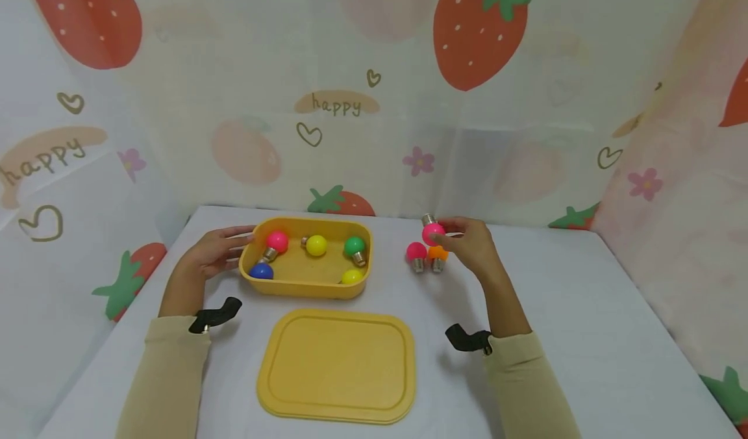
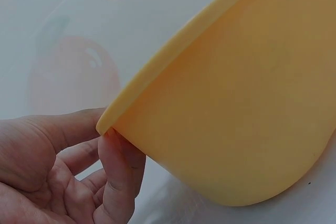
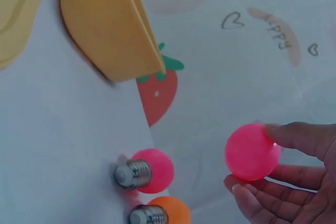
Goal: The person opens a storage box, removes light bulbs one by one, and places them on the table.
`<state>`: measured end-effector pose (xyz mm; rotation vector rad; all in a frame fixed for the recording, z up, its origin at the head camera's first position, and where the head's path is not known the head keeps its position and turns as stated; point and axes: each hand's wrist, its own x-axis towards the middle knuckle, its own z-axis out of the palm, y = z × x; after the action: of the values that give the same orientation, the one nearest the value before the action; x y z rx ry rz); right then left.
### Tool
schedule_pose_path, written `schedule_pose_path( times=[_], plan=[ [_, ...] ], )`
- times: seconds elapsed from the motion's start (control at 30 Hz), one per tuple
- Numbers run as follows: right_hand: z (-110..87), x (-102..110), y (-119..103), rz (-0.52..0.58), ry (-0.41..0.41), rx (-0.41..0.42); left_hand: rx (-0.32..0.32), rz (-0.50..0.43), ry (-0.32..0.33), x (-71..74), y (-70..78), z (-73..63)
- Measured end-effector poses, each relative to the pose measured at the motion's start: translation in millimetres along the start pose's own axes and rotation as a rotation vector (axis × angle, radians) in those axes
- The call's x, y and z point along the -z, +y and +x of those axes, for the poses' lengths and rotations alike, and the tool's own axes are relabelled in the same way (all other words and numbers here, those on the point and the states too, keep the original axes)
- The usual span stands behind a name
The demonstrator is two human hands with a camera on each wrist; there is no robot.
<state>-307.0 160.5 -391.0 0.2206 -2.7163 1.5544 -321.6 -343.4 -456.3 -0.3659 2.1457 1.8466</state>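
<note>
My right hand (image 1: 470,243) pinches a pink light bulb (image 3: 252,152) between thumb and fingers, its metal screw base pointing up. Just below it on the table, another pink bulb (image 1: 417,251) and an orange bulb (image 1: 438,253) lie side by side, bases toward me. At the left end of a yellow box (image 2: 226,103), my left hand (image 1: 215,252) holds the rim, with one digit along its top and others under it. Inside the box are a pink bulb (image 1: 277,241), a blue bulb (image 1: 261,271), a green bulb (image 1: 354,246) and two yellow bulbs.
A flat yellow lid (image 1: 336,365) lies on the white table (image 1: 555,335) in front of the box. Behind the table hangs a cloth (image 1: 386,153) printed with strawberries, hearts and flowers; it also encloses both sides. Black wrist mounts (image 1: 467,338) sit on both forearms.
</note>
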Motion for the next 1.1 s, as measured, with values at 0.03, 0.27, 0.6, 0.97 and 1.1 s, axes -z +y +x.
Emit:
schedule_pose_path(
  times=[0.03, 0.27, 0.6, 0.97, 1.1],
  plan=[
    [0.6, 1, 1, -0.002, -0.005, -0.009, -0.002, -0.002, -0.001, 0.2, -0.3, -0.7],
    [2.0, 11, 12, 0.013, -0.032, -0.095, -0.007, 0.001, -0.002, -0.6, -1.2, -2.8],
    [2.6, 30, 27, 0.02, -0.04, -0.131, -0.004, -0.012, 0.001, -0.8, -1.1, -1.0],
    [2.2, 42, 49, 0.053, -0.064, -0.26, -0.018, 0.017, 0.002, -2.2, 0.4, -6.7],
    [4.3, 41, 57, 0.039, -0.111, -0.285, -0.008, 0.0, 0.001, -2.0, -0.9, -6.2]
  ],
)
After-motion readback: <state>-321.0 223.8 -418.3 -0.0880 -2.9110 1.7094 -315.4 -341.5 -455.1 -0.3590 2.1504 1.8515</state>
